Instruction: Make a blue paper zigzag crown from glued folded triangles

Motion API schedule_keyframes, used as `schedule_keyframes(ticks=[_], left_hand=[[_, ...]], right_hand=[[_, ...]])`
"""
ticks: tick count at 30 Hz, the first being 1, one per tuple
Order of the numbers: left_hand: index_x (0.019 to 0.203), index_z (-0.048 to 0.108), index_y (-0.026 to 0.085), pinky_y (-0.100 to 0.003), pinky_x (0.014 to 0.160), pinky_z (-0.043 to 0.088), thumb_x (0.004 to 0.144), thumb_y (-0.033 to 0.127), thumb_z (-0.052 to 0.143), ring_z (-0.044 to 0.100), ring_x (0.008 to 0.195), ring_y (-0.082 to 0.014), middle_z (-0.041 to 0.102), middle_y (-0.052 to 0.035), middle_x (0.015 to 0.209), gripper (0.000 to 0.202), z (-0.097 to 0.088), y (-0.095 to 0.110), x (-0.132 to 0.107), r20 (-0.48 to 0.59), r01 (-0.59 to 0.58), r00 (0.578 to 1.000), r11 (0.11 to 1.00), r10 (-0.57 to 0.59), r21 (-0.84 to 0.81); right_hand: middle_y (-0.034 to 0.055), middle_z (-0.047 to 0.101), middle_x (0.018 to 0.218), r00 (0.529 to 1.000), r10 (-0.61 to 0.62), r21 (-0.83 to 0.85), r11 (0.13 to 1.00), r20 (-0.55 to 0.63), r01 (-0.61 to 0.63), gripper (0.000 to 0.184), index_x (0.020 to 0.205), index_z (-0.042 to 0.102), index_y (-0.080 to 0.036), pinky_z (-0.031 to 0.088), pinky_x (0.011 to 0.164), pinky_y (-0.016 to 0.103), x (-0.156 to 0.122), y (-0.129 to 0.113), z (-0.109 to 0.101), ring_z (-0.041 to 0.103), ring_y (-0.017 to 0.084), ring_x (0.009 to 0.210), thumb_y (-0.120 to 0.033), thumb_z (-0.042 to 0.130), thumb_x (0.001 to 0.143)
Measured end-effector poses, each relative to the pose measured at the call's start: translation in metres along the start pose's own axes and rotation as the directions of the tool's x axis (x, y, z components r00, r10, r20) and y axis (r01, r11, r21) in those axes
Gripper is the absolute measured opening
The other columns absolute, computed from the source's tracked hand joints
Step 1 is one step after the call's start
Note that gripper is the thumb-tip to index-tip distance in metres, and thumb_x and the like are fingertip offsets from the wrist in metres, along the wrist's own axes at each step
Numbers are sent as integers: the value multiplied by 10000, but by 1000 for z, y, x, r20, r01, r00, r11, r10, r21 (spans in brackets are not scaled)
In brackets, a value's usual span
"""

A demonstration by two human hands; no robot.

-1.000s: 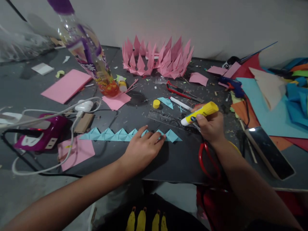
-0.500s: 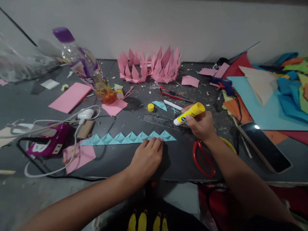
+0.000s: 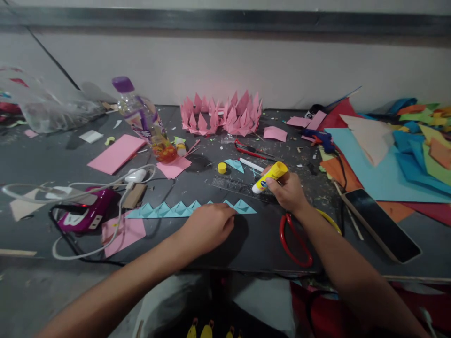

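Observation:
A strip of light-blue folded paper triangles (image 3: 172,210) lies across the dark table. My left hand (image 3: 211,225) rests over its right half, fingers bent together and pressing on it; the fingertips are partly hidden. To the right, my right hand (image 3: 289,191) grips a yellow glue stick (image 3: 273,175), tilted with its white end down to the left, above a clear ruler (image 3: 232,185). The glue stick's yellow cap (image 3: 221,167) stands apart on the table, beside a small folded blue triangle (image 3: 235,165) and a white pen (image 3: 251,164).
Red-handled scissors (image 3: 294,244) lie by my right forearm, near a phone (image 3: 382,225). Behind stand pink folded-paper pieces (image 3: 221,117), a cutter (image 3: 250,150) and a leaning bottle (image 3: 148,126). A purple device with cables (image 3: 86,211) sits left; coloured sheets (image 3: 366,178) and a glue gun (image 3: 322,139) right.
The view has tilted up, so the wall ledge shows. My left hand has shifted slightly left on the strip, its fingers more curled. My right hand still holds the glue stick in much the same spot.

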State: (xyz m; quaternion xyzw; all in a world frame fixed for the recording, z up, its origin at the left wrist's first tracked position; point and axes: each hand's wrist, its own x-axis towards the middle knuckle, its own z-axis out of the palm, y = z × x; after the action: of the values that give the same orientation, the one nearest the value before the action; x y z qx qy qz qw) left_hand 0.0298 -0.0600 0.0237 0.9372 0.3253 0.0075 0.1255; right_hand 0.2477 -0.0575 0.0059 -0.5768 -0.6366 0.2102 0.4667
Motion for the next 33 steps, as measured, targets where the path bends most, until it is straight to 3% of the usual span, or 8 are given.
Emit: schedule_keyframes(ticks=[5, 10, 13, 17, 24, 29, 33], left_hand=[[877, 665, 170, -289, 696, 499, 860, 191, 514, 650, 804, -194, 687, -38, 859, 154, -13, -13, 25, -122, 35, 991, 994, -47, -102], [881, 679, 176, -288, 664, 496, 814, 268, 604, 653, 797, -211, 688, -45, 880, 136, -6, -16, 40, -18, -12, 1000, 996, 11, -86], [870, 679, 190, -279, 655, 489, 785, 245, 637, 650, 791, -203, 685, -33, 906, 109, -1, -18, 41, 16, -26, 999, 995, 28, -97], [855, 664, 185, -263, 679, 476, 771, 208, 650, 638, 799, -185, 676, -24, 878, 88, 4, -21, 40, -20, -68, 998, 985, 65, -159], [770, 610, 161, -254, 642, 455, 793, 146, 595, 630, 743, -169, 656, -12, 795, 31, 8, -21, 37, -47, -150, 988, 978, 145, -143], [778, 600, 163, -273, 619, 452, 810, 150, 584, 643, 715, -186, 670, -18, 771, 38, 8, -18, 35, -55, -133, 990, 986, 128, -98], [764, 600, 160, -273, 596, 447, 828, 178, 569, 646, 704, -189, 671, -27, 760, 73, 7, -16, 35, -36, -97, 995, 992, 94, -80]], right_hand=[[22, 641, 635, 994, 50, -42, 998, 96, -46, 195, 772, 622, -173, 442, 560, 271, 0, 1, 0, 577, 165, 596, -342, 531, 736], [25, 646, 666, 995, 55, -33, 998, 80, -53, 199, 818, 615, -178, 449, 590, 279, 0, -1, 0, 587, 179, 650, -349, 542, 746], [21, 648, 664, 988, 52, -72, 997, 142, -42, 195, 804, 621, -184, 437, 560, 268, -1, -3, -3, 573, 165, 605, -355, 540, 753], [4, 646, 640, 959, 38, -140, 990, 281, 2, 187, 801, 632, -188, 400, 495, 242, -2, -6, -6, 517, 126, 498, -346, 556, 735], [2, 649, 666, 909, -16, -103, 993, 417, 65, 176, 816, 618, -191, 416, 533, 239, -5, -10, -4, 549, 130, 549, -325, 529, 745], [11, 653, 726, 840, -21, -152, 981, 543, 122, 135, 803, 596, -195, 418, 596, 244, -5, -9, 2, 579, 142, 636, -292, 520, 747], [8, 615, 644, 836, 27, -260, 956, 548, 139, 146, 713, 567, -191, 382, 569, 248, -4, -7, 4, 544, 143, 586, -331, 529, 725]])
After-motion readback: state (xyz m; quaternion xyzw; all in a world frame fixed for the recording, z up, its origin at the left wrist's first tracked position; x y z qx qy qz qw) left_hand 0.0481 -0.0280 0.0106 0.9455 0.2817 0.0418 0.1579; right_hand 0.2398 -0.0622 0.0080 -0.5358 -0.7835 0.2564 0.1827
